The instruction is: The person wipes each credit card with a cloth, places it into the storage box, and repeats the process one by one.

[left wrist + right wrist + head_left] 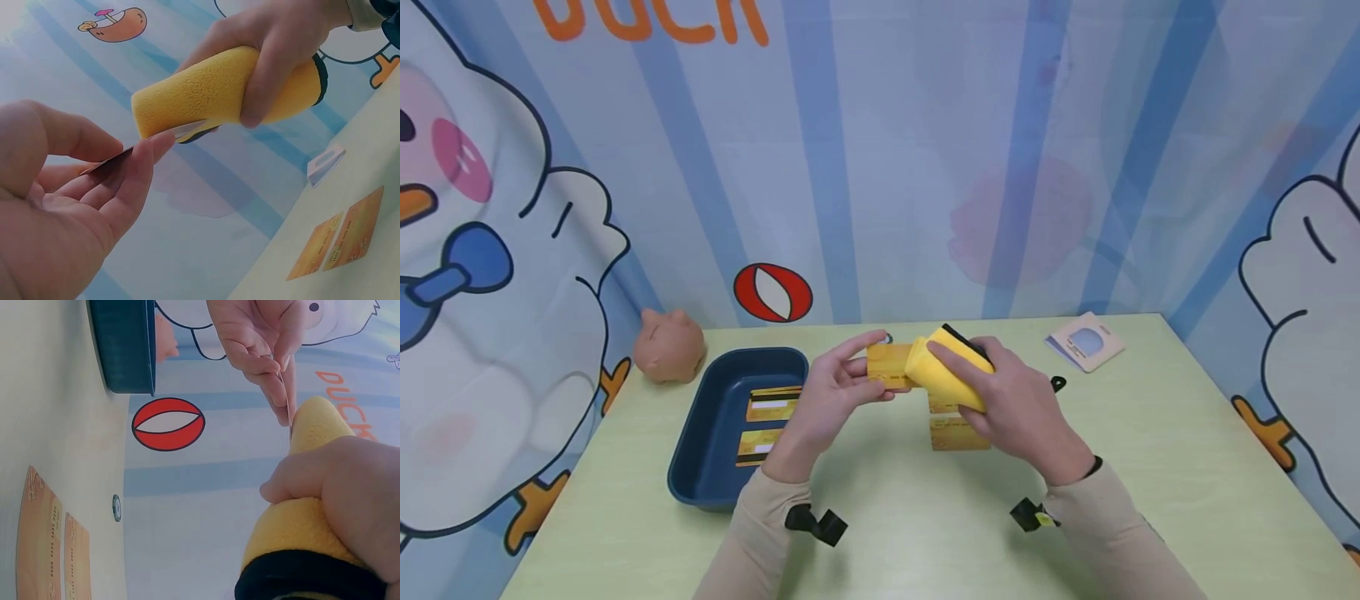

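My left hand (pixel 823 396) pinches a gold bank card (pixel 886 363) by its left part, held up above the table. My right hand (pixel 1022 408) grips a folded yellow cloth (pixel 943 385) with a black edge. In the head view the cloth overlaps the card's right part. From the left wrist view, the card's edge lies along the underside of the cloth (pixel 194 87), and a flap of cloth shows beneath it. Below the right hand, two more gold cards (pixel 960 435) lie on the table, one partly hidden by the cloth and hand.
A dark blue tray (pixel 688 467) at the left holds several gold cards (pixel 771 408) with black stripes. Behind it stands a pig-shaped figure (pixel 668 346). A small folded booklet (pixel 1086 342) lies at the back right, near a black loop (pixel 1058 383). A printed curtain (pixel 910 167) hangs behind the table.
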### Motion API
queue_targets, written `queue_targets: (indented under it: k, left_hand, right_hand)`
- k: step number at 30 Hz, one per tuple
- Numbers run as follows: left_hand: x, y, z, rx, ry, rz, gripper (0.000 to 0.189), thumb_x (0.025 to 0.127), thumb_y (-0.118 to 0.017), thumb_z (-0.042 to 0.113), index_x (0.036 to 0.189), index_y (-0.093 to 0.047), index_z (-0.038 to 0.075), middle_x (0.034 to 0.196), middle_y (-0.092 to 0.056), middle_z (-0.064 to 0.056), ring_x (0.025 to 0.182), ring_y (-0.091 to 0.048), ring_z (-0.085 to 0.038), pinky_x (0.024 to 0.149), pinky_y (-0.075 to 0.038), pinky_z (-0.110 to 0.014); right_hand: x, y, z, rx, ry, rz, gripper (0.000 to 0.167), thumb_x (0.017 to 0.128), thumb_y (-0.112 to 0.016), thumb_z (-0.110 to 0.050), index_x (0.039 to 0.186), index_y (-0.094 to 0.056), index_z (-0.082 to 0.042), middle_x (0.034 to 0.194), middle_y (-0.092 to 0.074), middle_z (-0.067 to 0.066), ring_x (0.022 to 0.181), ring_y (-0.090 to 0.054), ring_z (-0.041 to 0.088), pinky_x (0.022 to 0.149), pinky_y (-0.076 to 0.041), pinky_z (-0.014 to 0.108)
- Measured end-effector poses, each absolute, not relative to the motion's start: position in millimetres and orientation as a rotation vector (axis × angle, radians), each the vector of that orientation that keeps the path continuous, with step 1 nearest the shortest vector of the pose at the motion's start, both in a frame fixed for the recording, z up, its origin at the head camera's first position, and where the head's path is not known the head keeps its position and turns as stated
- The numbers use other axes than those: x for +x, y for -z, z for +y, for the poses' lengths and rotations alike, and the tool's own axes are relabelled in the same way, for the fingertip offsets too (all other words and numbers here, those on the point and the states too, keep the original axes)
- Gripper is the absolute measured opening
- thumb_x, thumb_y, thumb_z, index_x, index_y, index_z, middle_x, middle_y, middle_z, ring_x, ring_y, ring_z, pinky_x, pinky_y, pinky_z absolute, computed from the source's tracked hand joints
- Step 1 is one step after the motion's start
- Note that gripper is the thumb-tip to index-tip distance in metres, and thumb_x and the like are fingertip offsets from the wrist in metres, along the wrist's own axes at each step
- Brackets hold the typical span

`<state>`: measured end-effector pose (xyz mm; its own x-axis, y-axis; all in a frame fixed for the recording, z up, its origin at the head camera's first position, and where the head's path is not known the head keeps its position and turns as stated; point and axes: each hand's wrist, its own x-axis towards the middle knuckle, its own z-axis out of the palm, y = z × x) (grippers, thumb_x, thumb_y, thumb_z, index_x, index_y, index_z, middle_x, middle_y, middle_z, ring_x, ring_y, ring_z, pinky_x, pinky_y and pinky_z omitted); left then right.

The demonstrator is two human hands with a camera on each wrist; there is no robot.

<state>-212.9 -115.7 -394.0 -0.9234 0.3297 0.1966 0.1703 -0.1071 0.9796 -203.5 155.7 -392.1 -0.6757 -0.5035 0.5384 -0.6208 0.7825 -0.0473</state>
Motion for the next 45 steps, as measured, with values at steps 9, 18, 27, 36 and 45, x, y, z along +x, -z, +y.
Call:
queue_targets:
  k: [9, 18, 27, 36, 45]
  left_hand:
    - [-213.4, 392.4, -119.9, 0.549, -2.21, 2.018, 0.061, 0.099, -0.06, -0.009, 0.156, -0.049, 0.011, 0.133, -0.068, -0.024, 0.103, -0.077, -0.032, 0.09, -0.063, -0.034]
    - [-214.3, 393.4, -122.5, 0.544, -2.22, 1.988, 0.062, 0.1, -0.059, -0.009, 0.158, -0.047, 0.011, 0.135, -0.068, -0.025, 0.104, -0.077, -0.031, 0.09, -0.063, -0.034]
    - [-216.3, 395.4, -121.7, 0.514, -2.244, 1.969, 0.06, 0.101, -0.058, -0.009, 0.157, -0.048, 0.012, 0.135, -0.067, -0.025, 0.103, -0.078, -0.031, 0.09, -0.062, -0.034]
    - [-218.2, 399.6, -116.8, 0.426, -2.256, 1.965, 0.059, 0.102, -0.057, -0.007, 0.155, -0.049, 0.018, 0.138, -0.067, -0.022, 0.109, -0.076, -0.033, 0.09, -0.062, -0.035]
    - [-219.8, 403.8, -113.5, 0.368, -2.222, 2.06, 0.045, 0.105, -0.057, -0.002, 0.148, -0.057, 0.009, 0.137, -0.068, -0.017, 0.115, -0.073, -0.035, 0.09, -0.063, -0.038]
  right_hand:
    - [-204.0, 391.4, 159.0, 0.804, -0.313, -2.497, 0.087, 0.083, -0.086, -0.016, 0.158, -0.047, -0.036, 0.13, -0.059, 0.024, 0.081, -0.065, 0.032, 0.053, -0.057, 0.04]
    - [-205.3, 391.1, 165.2, 0.783, -0.305, -2.491, 0.087, 0.082, -0.086, -0.016, 0.157, -0.048, -0.035, 0.129, -0.06, 0.023, 0.078, -0.064, 0.031, 0.051, -0.055, 0.04]
    - [-207.2, 387.6, 172.9, 0.757, -0.308, -2.504, 0.081, 0.085, -0.082, -0.014, 0.157, -0.049, -0.034, 0.13, -0.059, 0.022, 0.081, -0.064, 0.03, 0.054, -0.056, 0.041]
    - [-208.3, 386.1, 178.2, 0.733, -0.365, -2.486, 0.079, 0.085, -0.079, -0.012, 0.155, -0.051, -0.034, 0.13, -0.059, 0.023, 0.084, -0.066, 0.033, 0.055, -0.055, 0.043]
    - [-207.3, 383.9, 179.8, 0.73, -0.393, -2.468, 0.079, 0.086, -0.078, -0.013, 0.156, -0.05, -0.035, 0.13, -0.058, 0.022, 0.083, -0.064, 0.032, 0.057, -0.055, 0.044]
